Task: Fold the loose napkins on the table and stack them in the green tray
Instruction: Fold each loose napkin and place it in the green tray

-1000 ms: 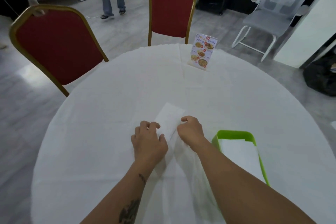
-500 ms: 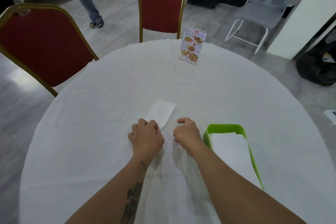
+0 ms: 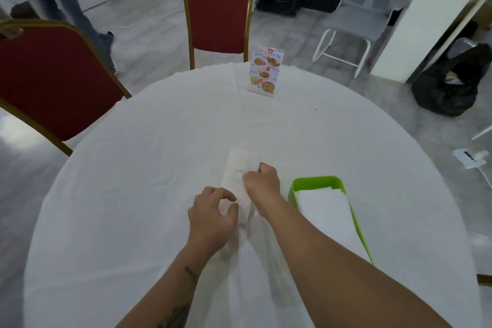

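On the round table, covered in a white cloth, a folded white napkin lies as a narrow strip near the middle, white on white, so its near end is hard to trace where both hands cover it. The right hand rests on the strip's right edge with the fingers curled under; they appear to pinch the paper, though the fingertips are hidden beneath the knuckles. The left hand sits just nearer the person, fingers and thumb bent in a loose, half-closed claw over the napkin's near end; whether it grips the paper cannot be told. Just right of the right forearm stands the green tray, holding a stack of folded napkins; its near end is cut off behind that forearm. A menu card stands upright at the far side of the table, its print too small to read. A red chair stands beyond the table, and another's legs are cut off at the top left
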